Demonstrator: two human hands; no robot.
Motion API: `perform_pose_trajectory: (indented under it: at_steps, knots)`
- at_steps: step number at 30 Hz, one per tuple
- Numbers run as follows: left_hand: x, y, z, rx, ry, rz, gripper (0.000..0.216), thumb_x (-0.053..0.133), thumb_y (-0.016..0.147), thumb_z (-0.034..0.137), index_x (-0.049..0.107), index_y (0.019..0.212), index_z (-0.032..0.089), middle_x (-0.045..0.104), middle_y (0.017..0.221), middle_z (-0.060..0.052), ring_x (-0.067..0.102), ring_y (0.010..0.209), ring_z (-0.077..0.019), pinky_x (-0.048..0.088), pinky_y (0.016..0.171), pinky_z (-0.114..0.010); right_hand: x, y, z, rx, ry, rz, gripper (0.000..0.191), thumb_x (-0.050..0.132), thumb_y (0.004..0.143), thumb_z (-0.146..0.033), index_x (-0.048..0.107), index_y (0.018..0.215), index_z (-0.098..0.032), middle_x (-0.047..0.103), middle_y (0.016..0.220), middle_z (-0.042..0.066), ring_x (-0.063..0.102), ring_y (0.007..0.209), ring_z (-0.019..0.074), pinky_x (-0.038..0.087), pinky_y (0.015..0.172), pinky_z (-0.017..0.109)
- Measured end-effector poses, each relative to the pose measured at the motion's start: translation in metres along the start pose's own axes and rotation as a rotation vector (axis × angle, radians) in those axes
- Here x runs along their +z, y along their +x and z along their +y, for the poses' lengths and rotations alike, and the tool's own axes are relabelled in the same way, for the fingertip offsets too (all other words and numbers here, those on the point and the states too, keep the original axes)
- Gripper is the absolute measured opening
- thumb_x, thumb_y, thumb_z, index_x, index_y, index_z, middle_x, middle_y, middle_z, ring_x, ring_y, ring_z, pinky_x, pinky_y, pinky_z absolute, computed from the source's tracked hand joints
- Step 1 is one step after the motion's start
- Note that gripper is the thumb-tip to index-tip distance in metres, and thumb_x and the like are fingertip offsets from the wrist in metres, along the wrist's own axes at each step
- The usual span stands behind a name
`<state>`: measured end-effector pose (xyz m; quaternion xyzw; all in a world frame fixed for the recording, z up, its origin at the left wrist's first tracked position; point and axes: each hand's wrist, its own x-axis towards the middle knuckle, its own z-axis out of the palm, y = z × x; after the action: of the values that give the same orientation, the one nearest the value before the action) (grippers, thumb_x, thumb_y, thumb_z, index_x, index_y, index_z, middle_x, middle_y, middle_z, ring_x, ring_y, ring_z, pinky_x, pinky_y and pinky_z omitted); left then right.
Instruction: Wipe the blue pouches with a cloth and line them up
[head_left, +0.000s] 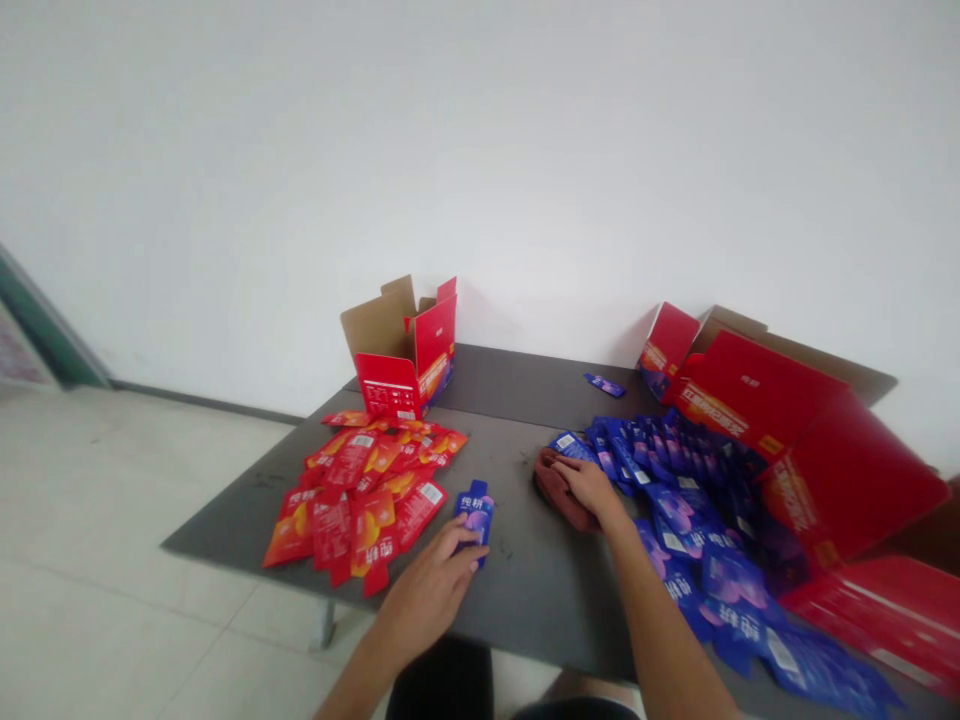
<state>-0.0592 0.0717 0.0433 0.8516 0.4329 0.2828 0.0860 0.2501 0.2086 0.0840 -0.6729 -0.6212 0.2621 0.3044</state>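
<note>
On the table in front of me lies a single blue pouch point(475, 508) with white lettering. My left hand point(435, 578) grips its lower end, fingers over the front and thumb near the bottom edge. To the right, my right hand point(590, 487) holds a bunched reddish-brown cloth point(553, 486) against the tabletop, fingertips pressed into its folds. A large heap of blue pouches point(705, 520) spreads just right of that hand. Left of my left hand, red-orange pouches point(360, 480) lie in an overlapping pile.
An open red carton point(397, 385) stands at the back left of the dark table point(517, 420). More opened red cartons point(757, 390) line the right side, tilted behind the blue heap. One blue sachet point(604, 385) lies near the back edge. A white wall point(525, 170) rises behind.
</note>
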Motion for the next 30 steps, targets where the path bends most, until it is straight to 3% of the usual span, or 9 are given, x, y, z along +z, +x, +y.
perform_pose_trajectory:
  at_steps: [4,10,14,19,22,26,30]
  knots:
    - [-0.004,0.002,0.003,0.031,0.023,0.025,0.031,0.053,0.102,0.014,0.068,0.126,0.026,0.064,0.133,-0.006,0.05,0.142,-0.0265,0.048,0.118,-0.052,0.005,-0.017,-0.007,0.008,-0.013,0.07,0.044,0.061,0.09,-0.047,0.075,0.127,-0.027,0.077,0.125,0.006,0.07,0.12,0.0304,0.052,0.106,0.045]
    - [-0.007,-0.011,0.012,0.038,0.119,0.107,0.032,0.06,0.101,0.027,0.066,0.131,0.021,0.056,0.148,-0.012,0.049,0.141,-0.0318,0.049,0.115,-0.053,0.02,-0.068,-0.029,-0.016,0.074,0.145,0.048,0.059,0.092,-0.057,0.07,0.133,-0.035,0.077,0.126,0.001,0.072,0.117,0.0256,0.053,0.105,0.041]
    - [-0.005,-0.025,0.016,0.033,0.176,0.074,0.04,0.058,0.103,0.035,0.061,0.138,0.018,0.059,0.146,-0.014,0.056,0.135,-0.0314,0.053,0.11,-0.051,0.033,-0.097,-0.035,-0.04,0.171,0.16,0.049,0.063,0.09,-0.056,0.072,0.131,-0.032,0.076,0.129,0.004,0.07,0.119,0.0278,0.052,0.107,0.044]
    - [-0.006,-0.039,0.031,0.054,0.182,0.021,0.042,0.057,0.104,0.04,0.062,0.138,0.017,0.063,0.142,-0.014,0.06,0.129,-0.0314,0.054,0.107,-0.05,0.043,-0.11,-0.027,-0.069,0.202,0.174,0.049,0.065,0.09,-0.055,0.073,0.13,-0.028,0.075,0.13,0.007,0.069,0.122,0.0294,0.05,0.11,0.046]
    - [-0.008,-0.052,0.047,0.109,0.156,-0.004,0.043,0.058,0.103,0.042,0.062,0.137,0.016,0.065,0.139,-0.015,0.061,0.126,-0.0312,0.056,0.104,-0.049,0.041,-0.117,-0.028,-0.175,0.213,0.195,0.05,0.067,0.091,-0.055,0.07,0.132,-0.027,0.073,0.133,0.008,0.068,0.122,0.0291,0.051,0.109,0.045]
    - [-0.005,-0.068,0.059,0.171,0.144,0.003,0.036,0.054,0.105,0.025,0.061,0.138,0.014,0.065,0.14,-0.013,0.059,0.13,-0.0279,0.053,0.108,-0.043,0.043,-0.144,-0.047,-0.39,0.159,0.21,0.039,0.071,0.092,-0.051,0.072,0.123,-0.027,0.076,0.12,0.008,0.072,0.109,0.026,0.056,0.1,0.04]
    - [0.001,-0.075,0.057,0.161,0.111,-0.008,0.031,0.044,0.107,0.018,0.069,0.126,0.015,0.074,0.12,-0.01,0.067,0.114,-0.0242,0.055,0.103,-0.039,0.06,-0.161,-0.059,-0.719,-0.045,-0.105,0.027,0.064,0.1,-0.043,0.073,0.122,-0.032,0.075,0.11,0.005,0.07,0.102,0.0208,0.057,0.09,0.034]
